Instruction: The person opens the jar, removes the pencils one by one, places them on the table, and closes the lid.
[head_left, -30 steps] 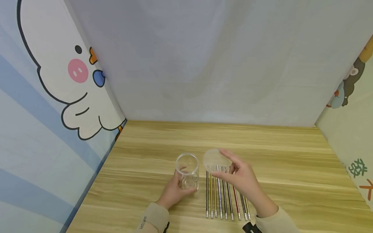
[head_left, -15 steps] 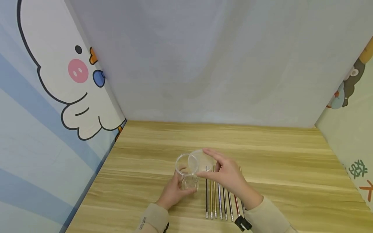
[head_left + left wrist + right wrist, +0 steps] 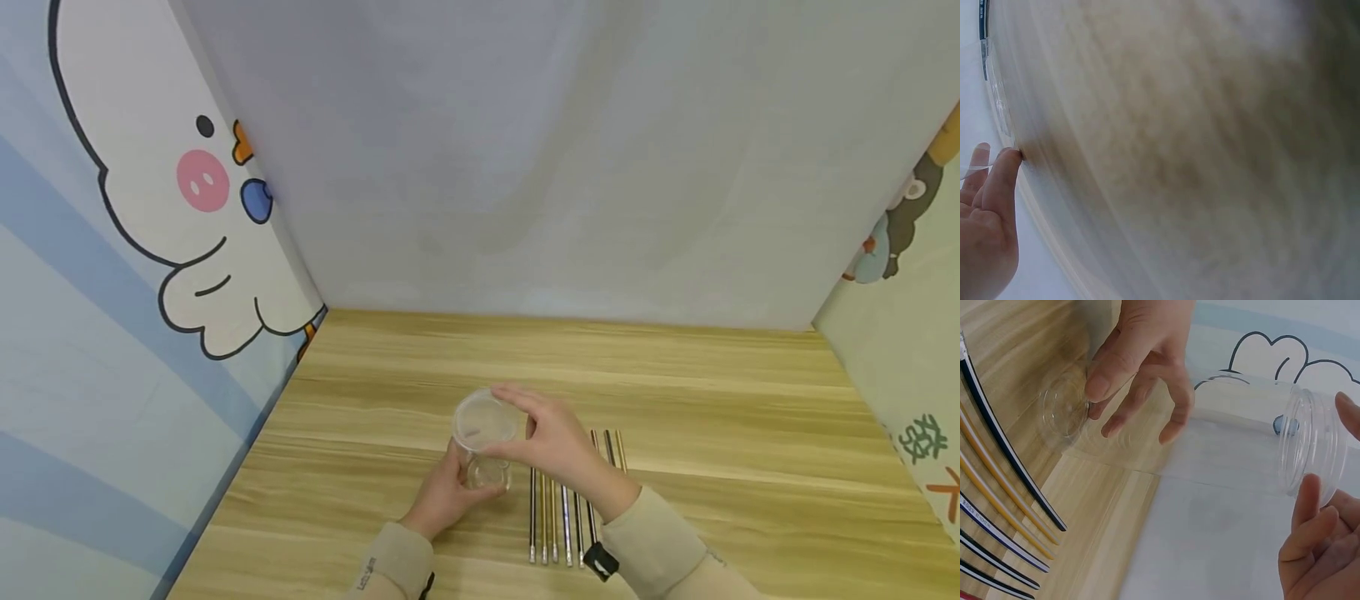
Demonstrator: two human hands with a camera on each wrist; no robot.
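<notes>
A clear plastic jar stands upright on the table, and my left hand grips it low on its side. In the right wrist view the left hand curls its fingers round the jar's wall. My right hand holds a translucent round lid by its edge, between thumb and fingers, at the jar's mouth. Whether the lid is seated cannot be told. Nothing shows inside the jar. The left wrist view is mostly blurred, with part of a hand at its left edge.
Several pencils with eraser ends lie side by side on the wooden table, right of the jar. My right forearm covers some of them. A pale curtain rises behind the table, with printed cloth at the left.
My right hand has carried the lid leftward from above the pencils to the jar's mouth. The left hand and the jar have stayed in place.
</notes>
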